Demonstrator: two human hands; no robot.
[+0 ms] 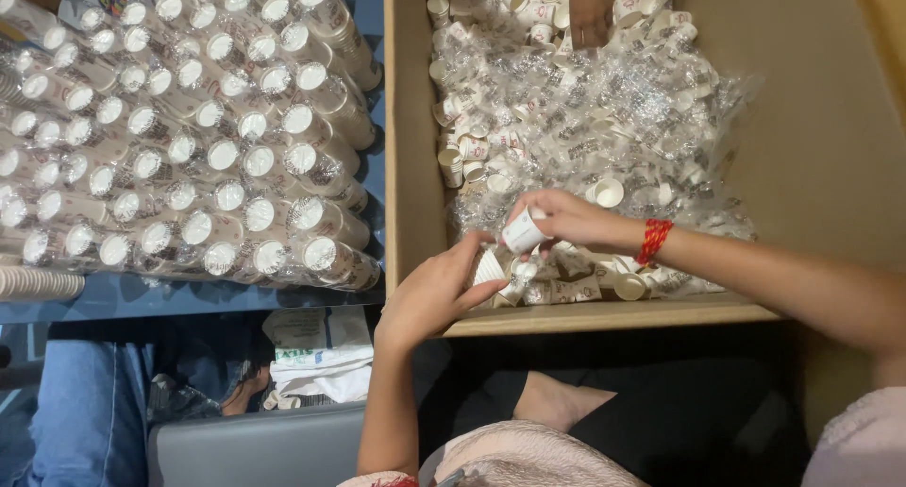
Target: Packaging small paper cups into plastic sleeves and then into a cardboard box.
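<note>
Cardboard box holds loose cups; right hand fingers pinch one paper cup, left hand fingers grip a stack that could tip.

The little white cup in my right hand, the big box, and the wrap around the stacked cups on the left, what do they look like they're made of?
Small cup in the right hand: probably paper, matte white with a rolled rim. Box: brown corrugated cardboard, dull, with thick raw edges. Wrap on the stacked cups: thin clear plastic film, glossy and crinkled with glare.

Blue table: wrapped cup stacks lying on it; cardboard box alongside.
</note>
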